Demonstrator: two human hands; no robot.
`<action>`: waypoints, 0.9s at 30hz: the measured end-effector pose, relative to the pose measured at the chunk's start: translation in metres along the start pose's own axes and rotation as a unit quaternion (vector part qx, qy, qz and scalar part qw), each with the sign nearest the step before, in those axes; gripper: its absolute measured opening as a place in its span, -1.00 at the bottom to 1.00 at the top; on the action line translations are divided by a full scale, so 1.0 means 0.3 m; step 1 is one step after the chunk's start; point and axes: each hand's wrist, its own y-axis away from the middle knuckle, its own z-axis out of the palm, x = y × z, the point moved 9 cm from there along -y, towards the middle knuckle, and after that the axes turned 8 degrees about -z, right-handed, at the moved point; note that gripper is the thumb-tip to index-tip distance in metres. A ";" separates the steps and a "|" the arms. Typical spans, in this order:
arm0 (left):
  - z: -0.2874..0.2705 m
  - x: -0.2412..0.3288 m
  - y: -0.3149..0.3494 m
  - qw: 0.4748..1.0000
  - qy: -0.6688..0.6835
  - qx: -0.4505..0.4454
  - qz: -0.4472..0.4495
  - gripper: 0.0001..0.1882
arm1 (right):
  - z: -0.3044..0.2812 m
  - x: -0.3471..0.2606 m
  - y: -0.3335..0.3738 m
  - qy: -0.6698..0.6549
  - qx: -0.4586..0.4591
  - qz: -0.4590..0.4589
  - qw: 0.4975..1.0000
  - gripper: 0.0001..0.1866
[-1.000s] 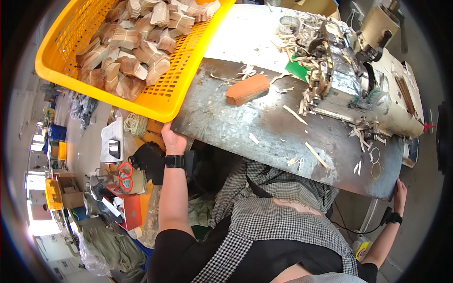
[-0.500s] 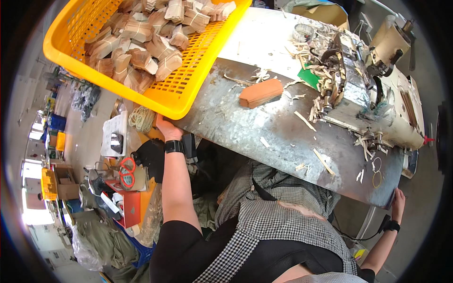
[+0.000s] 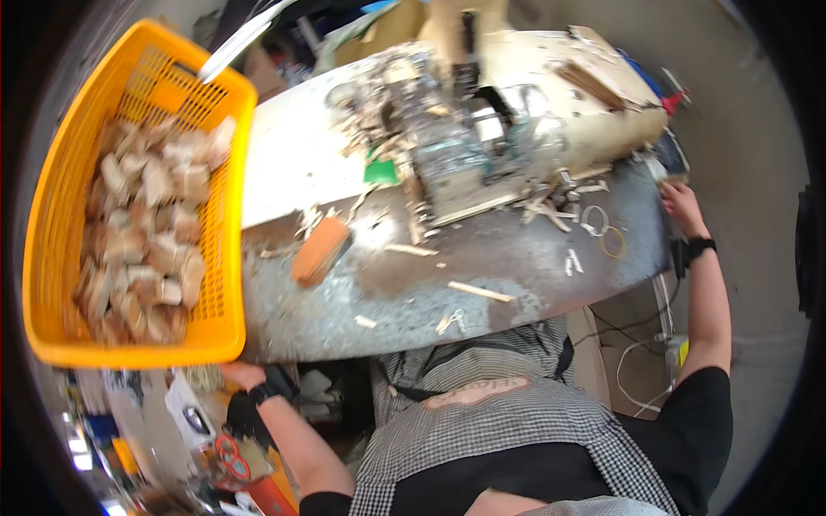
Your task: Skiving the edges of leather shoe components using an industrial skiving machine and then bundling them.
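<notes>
My left hand reaches under the near corner of the yellow plastic basket, beside the metal table's left edge. Its fingertips are hidden there, so I cannot tell what it holds. The basket contains many bundles of thin wood pieces, tied with bands. At the table's far right edge, my right hand has its fingers curled by the corner, near the end of the machine; what is in them is too small to make out. An orange-brown wood block lies on the metal tabletop, apart from both hands.
A woodworking machine covered in shavings stands on the table's far side, with a green piece beside it. Wood slivers and two thin rings lie on the metal. Orange-red scissors are at lower left. Cables hang below right.
The view has swung, so basket, machine and table sit further left. My right hand has moved up along the table's right edge. My left hand remains by the basket's corner.
</notes>
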 end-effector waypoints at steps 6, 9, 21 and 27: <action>-0.021 0.023 -0.006 1.000 -0.014 0.010 -0.015 -0.43 | -0.092 0.063 -0.078 -0.024 0.147 0.046 0.988 -0.70; 0.055 -0.004 0.017 0.999 -0.009 0.027 -0.031 -0.43 | -0.201 0.151 -0.138 0.048 0.198 0.061 0.977 -0.64; -0.050 0.117 -0.015 0.944 -0.229 0.131 0.197 -0.51 | -0.248 0.292 -0.305 -0.054 0.219 0.163 0.961 -0.30; 0.002 0.126 0.044 0.946 -0.216 0.158 0.184 -0.53 | -0.232 0.372 -0.384 -0.187 0.199 0.203 0.940 -0.38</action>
